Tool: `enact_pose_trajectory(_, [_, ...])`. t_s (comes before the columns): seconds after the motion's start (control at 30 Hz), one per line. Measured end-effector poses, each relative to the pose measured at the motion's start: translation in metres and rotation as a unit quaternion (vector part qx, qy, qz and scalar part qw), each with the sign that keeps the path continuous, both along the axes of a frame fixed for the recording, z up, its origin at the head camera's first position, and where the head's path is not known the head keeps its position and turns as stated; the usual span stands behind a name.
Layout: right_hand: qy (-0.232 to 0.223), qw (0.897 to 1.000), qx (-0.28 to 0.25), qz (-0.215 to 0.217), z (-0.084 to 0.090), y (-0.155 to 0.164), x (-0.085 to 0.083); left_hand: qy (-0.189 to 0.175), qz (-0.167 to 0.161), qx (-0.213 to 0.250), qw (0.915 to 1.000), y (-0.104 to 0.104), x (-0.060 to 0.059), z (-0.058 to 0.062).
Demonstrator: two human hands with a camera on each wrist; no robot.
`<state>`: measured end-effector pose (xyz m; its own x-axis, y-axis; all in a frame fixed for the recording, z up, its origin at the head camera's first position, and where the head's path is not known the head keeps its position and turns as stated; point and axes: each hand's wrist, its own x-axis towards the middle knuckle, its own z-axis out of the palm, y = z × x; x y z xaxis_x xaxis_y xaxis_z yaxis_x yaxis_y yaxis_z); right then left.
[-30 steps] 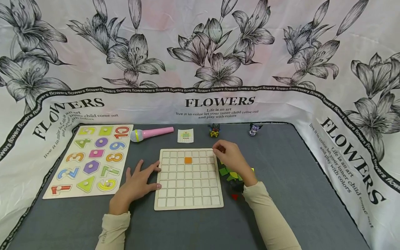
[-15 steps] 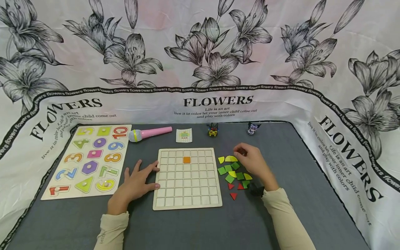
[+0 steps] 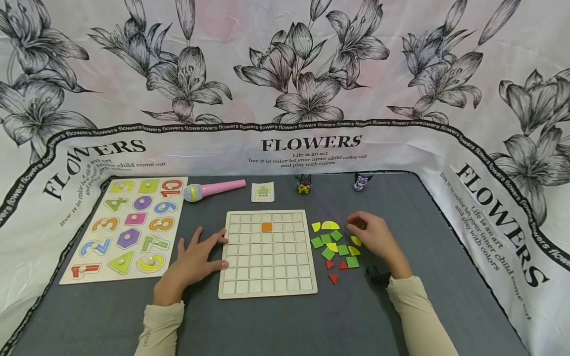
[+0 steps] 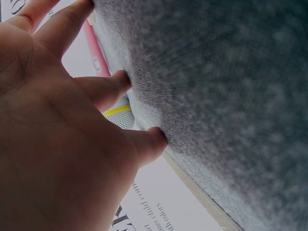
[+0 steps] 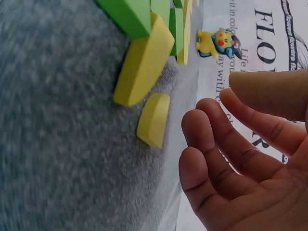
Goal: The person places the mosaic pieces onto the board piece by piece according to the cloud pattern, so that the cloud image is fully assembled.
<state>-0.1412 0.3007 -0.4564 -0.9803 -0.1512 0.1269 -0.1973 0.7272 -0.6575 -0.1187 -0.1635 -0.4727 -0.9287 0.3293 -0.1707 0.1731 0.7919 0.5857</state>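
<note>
The left hand [image 3: 194,260], released, lies spread against the left edge of the gridded board [image 3: 268,272] at frame centre, while the right hand [image 3: 375,236], loosely curled and empty, is beside the coloured pieces [image 3: 342,250] right of centre, which a low sideways sweep could scatter.

Card [image 3: 262,192], 12 o'clock from grid board [image 3: 267,265]: print too small to be read. Microphone [image 4: 117,111], left wrist view, 10 o'clock: partly hidden by left hand [image 4: 60,122], itself cut off at 9. Right wrist view: green block [image 5: 131,15] cut off at 12 o'clock; right hand [image 5: 248,166], at 4.
</note>
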Motion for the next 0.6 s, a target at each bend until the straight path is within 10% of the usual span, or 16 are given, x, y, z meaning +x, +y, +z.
enact_pose_trajectory(0.6, [-0.018,0.996,0.022,0.083,-0.008,-0.038,-0.03,0.006,-0.004,0.003,1.0,-0.002,-0.001,-0.002])
